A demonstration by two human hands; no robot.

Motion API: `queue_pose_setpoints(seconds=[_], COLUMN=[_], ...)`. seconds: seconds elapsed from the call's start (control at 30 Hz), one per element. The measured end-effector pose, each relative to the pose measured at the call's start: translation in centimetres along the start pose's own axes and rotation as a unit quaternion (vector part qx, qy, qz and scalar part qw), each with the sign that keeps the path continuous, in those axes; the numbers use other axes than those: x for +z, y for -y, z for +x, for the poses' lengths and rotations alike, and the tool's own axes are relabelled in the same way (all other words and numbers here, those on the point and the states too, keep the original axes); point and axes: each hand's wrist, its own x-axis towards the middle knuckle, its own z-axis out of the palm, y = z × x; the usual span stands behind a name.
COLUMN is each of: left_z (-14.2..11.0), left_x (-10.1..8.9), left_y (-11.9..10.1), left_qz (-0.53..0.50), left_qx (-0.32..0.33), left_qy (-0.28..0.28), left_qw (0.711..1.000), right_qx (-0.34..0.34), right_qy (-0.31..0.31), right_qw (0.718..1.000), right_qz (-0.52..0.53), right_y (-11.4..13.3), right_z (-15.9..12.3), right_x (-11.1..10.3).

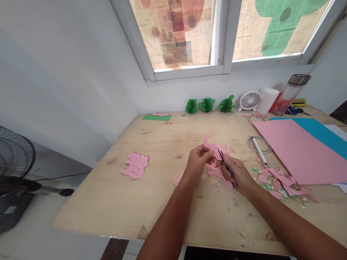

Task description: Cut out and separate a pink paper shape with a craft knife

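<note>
Between the thumb and fingers of my left hand (199, 161) is a curvy piece of pink paper (208, 142), held just above the table. My right hand (240, 174) grips a pair of dark scissors (228, 168), with the blades against the pink paper. Pink offcuts (215, 170) lie on the wood under both hands. Another pink piece (178, 178) shows partly behind my left forearm. Further left rests a stack of scalloped pink cutouts (135, 165).
Pink, green and white scraps (280, 182) lie right of my hands, near a white pen (259, 151) and pink sheets (300, 150). Along the wall stand green paper pieces (207, 105), a small fan (249, 100) and a glass bottle (291, 94). A black fan (16, 155) stands beyond the table's left edge.
</note>
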Motion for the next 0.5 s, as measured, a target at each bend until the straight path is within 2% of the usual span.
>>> queue_pose_setpoints(seconds=[0.5], left_z=[-0.08], left_x=[0.05], left_y=[0.09], left_qz=[-0.017], left_qx=[0.015], left_qy=[-0.019], left_qw=[1.0], right_qx=[0.014], right_qy=[0.009], right_qw=[1.0], right_qz=[-0.025], right_y=[-0.26], right_z=[0.13], right_x=[-0.13])
